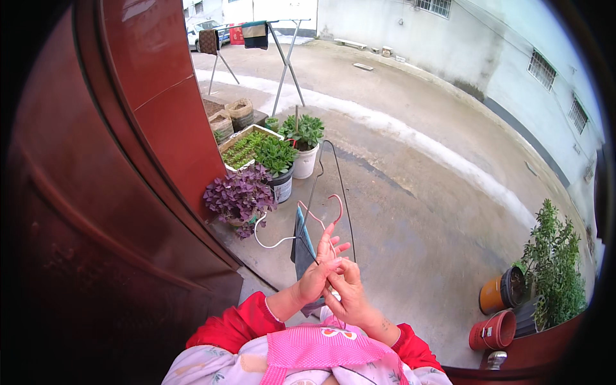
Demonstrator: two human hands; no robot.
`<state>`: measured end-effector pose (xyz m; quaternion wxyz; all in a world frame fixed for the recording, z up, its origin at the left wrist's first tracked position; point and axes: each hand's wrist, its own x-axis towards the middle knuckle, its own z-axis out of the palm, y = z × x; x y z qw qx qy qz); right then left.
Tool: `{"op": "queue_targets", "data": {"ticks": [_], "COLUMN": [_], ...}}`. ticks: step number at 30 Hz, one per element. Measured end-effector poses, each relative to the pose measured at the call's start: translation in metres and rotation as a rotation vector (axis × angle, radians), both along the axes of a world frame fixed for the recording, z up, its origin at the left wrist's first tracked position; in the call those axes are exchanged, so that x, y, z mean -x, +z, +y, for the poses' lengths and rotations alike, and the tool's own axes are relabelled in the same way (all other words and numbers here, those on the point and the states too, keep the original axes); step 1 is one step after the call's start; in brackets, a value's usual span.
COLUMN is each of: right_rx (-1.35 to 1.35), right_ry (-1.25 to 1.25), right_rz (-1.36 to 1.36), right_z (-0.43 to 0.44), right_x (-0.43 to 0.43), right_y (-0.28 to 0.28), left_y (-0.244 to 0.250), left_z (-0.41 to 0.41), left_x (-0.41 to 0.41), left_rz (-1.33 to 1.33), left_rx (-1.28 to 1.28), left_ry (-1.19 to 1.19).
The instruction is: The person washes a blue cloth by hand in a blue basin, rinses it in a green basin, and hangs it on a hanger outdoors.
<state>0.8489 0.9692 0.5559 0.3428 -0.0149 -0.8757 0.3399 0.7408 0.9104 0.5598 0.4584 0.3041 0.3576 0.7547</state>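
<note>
My left hand [315,279] is raised before my chest, its fingers mostly extended and its thumb across the wires of several clothes hangers. A pink hanger [340,204] runs down along those fingers to where both hands meet. The white hook of another hanger [274,247] juts out to the left. A tall dark wire hanger [340,173] stands out beyond the fingers. Blue and grey cloth [303,255] hangs just left of the left hand. My right hand [350,293] presses against the left palm with bent fingers; what lies between its fingertips is hidden.
A dark red door [144,240] rises at my left. Potted plants [240,192] and a planter box [248,147] line the wall. A drying rack [284,67] holding cloths stands farther off. At right are a red bucket [493,331], an orange-black bucket [500,288] and a shrub [553,269].
</note>
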Motion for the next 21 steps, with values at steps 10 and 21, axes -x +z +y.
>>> {"op": "queue_targets", "data": {"ticks": [10, 21], "right_rx": [0.932, 1.207], "right_ry": [-0.385, 0.357], "right_rz": [0.402, -0.286], "right_z": [0.315, 0.505], "right_x": [0.073, 0.167], "right_y": [-0.022, -0.029], "left_y": [0.017, -0.001], "left_z": [0.269, 0.501], "left_x": [0.11, 0.228], "left_rz": [-0.019, -0.142], "left_rx": [-0.082, -0.088], "left_ry": [-0.042, -0.108]}}
